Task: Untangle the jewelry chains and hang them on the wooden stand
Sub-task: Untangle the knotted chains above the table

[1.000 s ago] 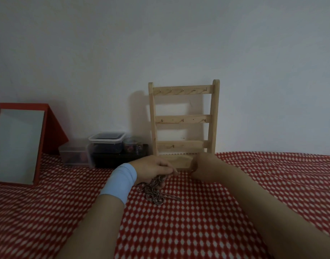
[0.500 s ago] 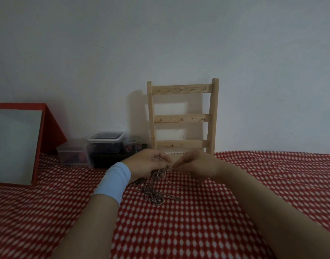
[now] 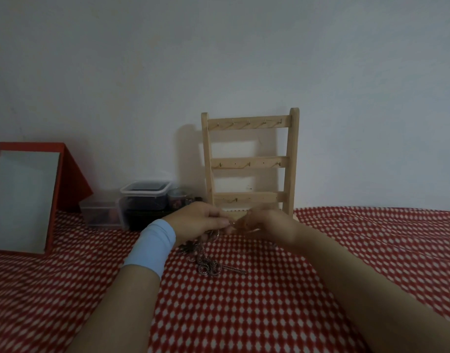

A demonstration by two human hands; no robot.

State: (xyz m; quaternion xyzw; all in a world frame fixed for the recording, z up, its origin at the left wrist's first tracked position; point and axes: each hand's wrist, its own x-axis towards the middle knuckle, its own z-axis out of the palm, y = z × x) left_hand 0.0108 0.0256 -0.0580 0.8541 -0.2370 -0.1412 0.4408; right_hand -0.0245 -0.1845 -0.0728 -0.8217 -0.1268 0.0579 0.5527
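A tangle of dark metal jewelry chains is being held up at its upper end by the left hand, whose fingers are being curled round the strands where they are rising from the heap. The rest of the tangle is lying on the surface just below and in front of that hand, with one straight strand trailing off to the right. The long axis of the lifted part is running from the heap up and away, toward the fingertips of both hands. The right hand is being held fingertip to fingertip against the left at that spot. It is being smeared by blur, so it cannot be told whether a strand is being pinched by it.

The heap is lying nearer the left hand. The pale, ladder-shaped wooden stand is standing upright directly behind both hands, and no chain is hanging from the small hooks on its three rungs. Untangling is judged to be at its start. A freed strand would need carrying forward and upward to those hooks.

The surface is being covered by a red cloth with white dots. A light blue wristband is being worn on the left wrist. A red-framed mirror is leaning at the far left. Clear plastic containers are sitting against the white wall, between mirror and stand.
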